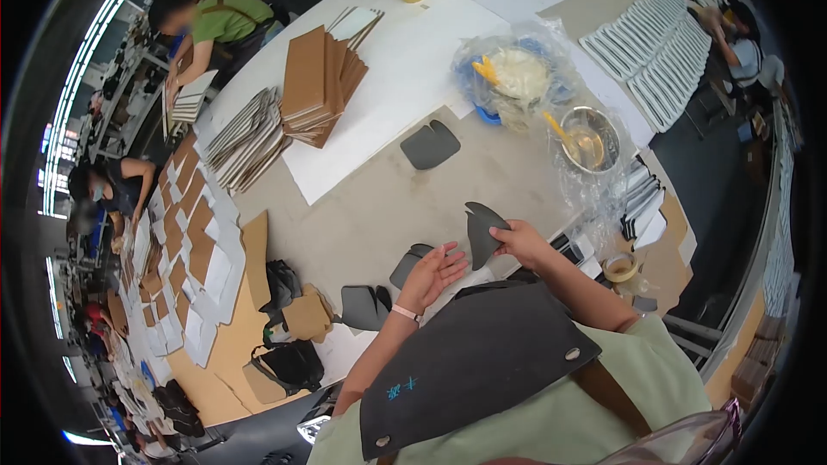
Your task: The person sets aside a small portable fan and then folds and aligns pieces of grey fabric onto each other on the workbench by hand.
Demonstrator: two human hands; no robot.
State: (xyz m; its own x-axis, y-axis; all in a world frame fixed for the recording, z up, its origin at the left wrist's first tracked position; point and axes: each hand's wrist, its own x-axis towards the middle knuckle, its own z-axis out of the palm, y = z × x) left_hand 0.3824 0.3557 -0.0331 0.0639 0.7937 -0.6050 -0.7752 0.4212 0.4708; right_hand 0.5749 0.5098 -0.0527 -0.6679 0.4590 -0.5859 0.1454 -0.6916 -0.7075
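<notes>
My right hand (517,241) grips a curved dark grey panel (482,234) by its right edge, holding it up over the near side of the table. To the left of it, my left hand (438,274) has its palm turned up and fingers stretched out, with nothing in it. Partly behind that hand lies another dark grey piece (408,263). More dark pieces (363,306) rest by the left forearm. Farther in on the table, a single dark grey panel (431,145) with a notched top lies flat.
Brown boards (308,77) and pale boards (245,139) are stacked at the left. A metal bowl (593,139) and a plastic-lined blue basin (517,77), both with yellow-handled tools, stand right. Tape (620,268) lies nearby. Other people work around the table.
</notes>
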